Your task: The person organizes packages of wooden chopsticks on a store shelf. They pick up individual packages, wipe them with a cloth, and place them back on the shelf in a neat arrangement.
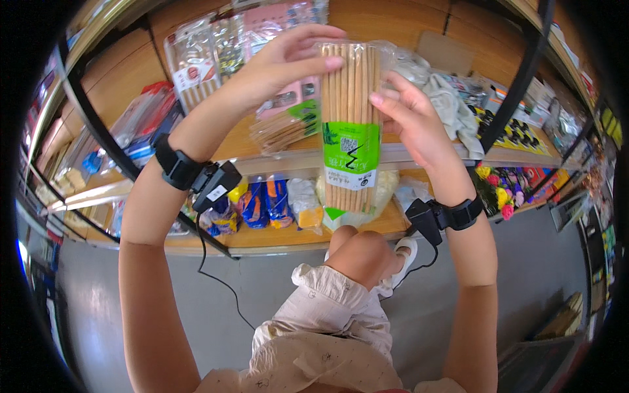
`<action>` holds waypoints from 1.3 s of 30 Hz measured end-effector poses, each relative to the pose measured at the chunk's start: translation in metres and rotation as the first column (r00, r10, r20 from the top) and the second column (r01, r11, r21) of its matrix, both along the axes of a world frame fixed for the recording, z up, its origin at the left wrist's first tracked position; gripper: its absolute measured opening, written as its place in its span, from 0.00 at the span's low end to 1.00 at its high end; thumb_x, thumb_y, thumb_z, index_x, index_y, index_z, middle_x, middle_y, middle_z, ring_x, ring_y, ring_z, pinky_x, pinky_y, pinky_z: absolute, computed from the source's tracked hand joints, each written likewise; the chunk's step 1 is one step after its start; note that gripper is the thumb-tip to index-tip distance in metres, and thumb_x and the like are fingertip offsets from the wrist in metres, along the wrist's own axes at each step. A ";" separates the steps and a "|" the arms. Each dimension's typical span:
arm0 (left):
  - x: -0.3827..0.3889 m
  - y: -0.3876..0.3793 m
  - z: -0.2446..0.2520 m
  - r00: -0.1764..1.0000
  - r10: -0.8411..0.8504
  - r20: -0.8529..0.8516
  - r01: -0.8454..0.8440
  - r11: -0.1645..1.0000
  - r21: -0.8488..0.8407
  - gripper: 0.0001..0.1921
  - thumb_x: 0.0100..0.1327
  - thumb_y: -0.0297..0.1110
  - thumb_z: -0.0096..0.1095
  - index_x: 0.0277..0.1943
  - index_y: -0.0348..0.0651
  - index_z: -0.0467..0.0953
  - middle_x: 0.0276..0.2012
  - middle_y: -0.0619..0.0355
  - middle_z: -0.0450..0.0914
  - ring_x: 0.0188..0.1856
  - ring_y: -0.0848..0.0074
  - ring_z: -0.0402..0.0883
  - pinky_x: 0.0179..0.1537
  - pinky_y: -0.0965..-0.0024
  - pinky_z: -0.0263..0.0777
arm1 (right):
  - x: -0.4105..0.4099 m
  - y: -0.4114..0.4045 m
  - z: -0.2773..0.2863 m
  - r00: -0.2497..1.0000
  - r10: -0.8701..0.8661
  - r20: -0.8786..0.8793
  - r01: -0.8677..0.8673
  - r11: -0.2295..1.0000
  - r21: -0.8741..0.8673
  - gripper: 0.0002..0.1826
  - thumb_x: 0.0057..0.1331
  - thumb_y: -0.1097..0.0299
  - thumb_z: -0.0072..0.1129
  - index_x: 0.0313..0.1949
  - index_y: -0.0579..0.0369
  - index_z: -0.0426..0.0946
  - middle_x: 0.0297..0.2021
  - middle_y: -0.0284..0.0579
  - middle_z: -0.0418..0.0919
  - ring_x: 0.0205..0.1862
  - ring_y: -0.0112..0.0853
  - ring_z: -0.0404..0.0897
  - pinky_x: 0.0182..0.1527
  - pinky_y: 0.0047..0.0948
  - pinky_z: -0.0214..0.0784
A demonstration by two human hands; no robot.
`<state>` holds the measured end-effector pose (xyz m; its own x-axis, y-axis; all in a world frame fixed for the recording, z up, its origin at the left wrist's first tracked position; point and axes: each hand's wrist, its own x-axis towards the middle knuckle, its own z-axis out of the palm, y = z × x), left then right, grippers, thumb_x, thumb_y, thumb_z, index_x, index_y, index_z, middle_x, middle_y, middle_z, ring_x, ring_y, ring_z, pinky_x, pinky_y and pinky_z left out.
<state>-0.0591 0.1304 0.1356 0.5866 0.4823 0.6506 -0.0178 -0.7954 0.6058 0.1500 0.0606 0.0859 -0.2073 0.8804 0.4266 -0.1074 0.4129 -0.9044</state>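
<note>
A clear plastic pack of wooden chopsticks with a green and white printed band is held upright in front of the shelves. My left hand grips its upper left edge, thumb across the front and fingers partly behind it. My right hand pinches the upper right side between thumb and fingers. Behind, a second chopstick pack with a green label lies on the shelf. Another pack with a white label leans upright further left.
Black metal posts frame the wooden shelves. A grey-white cloth hangs over the shelf edge at right. Blue and orange packets and a pale plastic bag sit on the lower shelf. Artificial flowers are at lower right.
</note>
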 end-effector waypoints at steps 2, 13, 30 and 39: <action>-0.011 -0.011 0.000 0.995 0.035 -0.093 -0.056 0.973 -0.225 0.21 0.60 0.38 0.59 0.52 0.37 0.68 0.42 0.59 0.77 0.44 0.82 0.74 0.45 0.79 0.66 | -0.017 0.005 -0.004 0.996 0.084 -0.030 -0.083 0.996 0.009 0.22 0.63 0.64 0.53 0.54 0.55 0.63 0.42 0.40 0.76 0.41 0.22 0.75 0.39 0.22 0.69; -0.119 -0.025 -0.009 0.853 0.453 0.260 -0.362 0.872 -0.329 0.11 0.59 0.35 0.60 0.42 0.39 0.73 0.32 0.67 0.78 0.35 0.89 0.76 0.37 0.84 0.67 | -0.136 0.029 -0.088 0.912 0.404 0.067 -0.391 0.907 -0.155 0.19 0.59 0.68 0.59 0.49 0.60 0.68 0.42 0.41 0.76 0.42 0.23 0.75 0.45 0.23 0.68; -0.148 -0.023 -0.047 0.905 0.284 0.317 -0.015 0.766 -0.642 0.16 0.58 0.32 0.60 0.47 0.35 0.72 0.42 0.57 0.78 0.43 0.78 0.77 0.48 0.74 0.70 | -0.173 0.027 -0.124 0.879 0.472 0.062 -0.447 0.863 -0.235 0.14 0.57 0.69 0.61 0.41 0.61 0.74 0.36 0.39 0.79 0.35 0.20 0.76 0.37 0.19 0.69; -0.130 -0.036 -0.075 0.898 0.439 0.035 -0.372 0.799 -0.472 0.17 0.58 0.35 0.61 0.48 0.37 0.70 0.38 0.61 0.78 0.40 0.84 0.76 0.45 0.78 0.68 | -0.169 0.034 -0.167 0.896 0.441 -0.051 -0.437 0.857 -0.271 0.12 0.58 0.72 0.59 0.41 0.61 0.74 0.36 0.37 0.79 0.35 0.20 0.76 0.38 0.18 0.68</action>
